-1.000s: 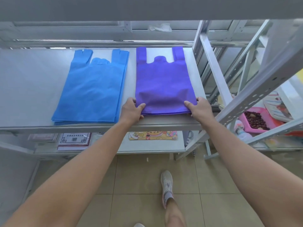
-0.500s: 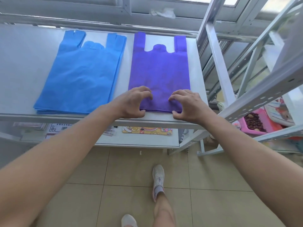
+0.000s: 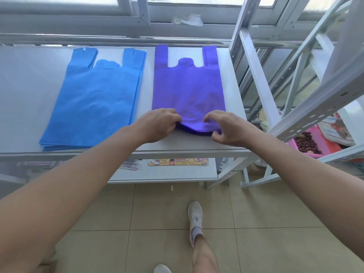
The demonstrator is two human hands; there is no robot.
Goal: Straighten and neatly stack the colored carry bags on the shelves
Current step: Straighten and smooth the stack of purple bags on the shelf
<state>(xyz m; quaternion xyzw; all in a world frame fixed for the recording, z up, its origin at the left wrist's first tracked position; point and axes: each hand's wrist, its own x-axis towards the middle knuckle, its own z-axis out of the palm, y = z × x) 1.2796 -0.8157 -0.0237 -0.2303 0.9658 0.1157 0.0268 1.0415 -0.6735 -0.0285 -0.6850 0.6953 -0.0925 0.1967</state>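
One blue stack [image 3: 94, 99], one purple stack [image 3: 187, 89].

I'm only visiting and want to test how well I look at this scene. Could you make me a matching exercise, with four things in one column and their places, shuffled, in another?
Things
1. blue bags
2. purple bags
3. pink basket
4. white shoe

Places
A. on the floor tiles
B. right part of the shelf, with the left hand and right hand at the near edge
C. in the rack at the far right
D. left part of the shelf, no hand on it

Pairs: 1-D, 2-B, 3-C, 4-A
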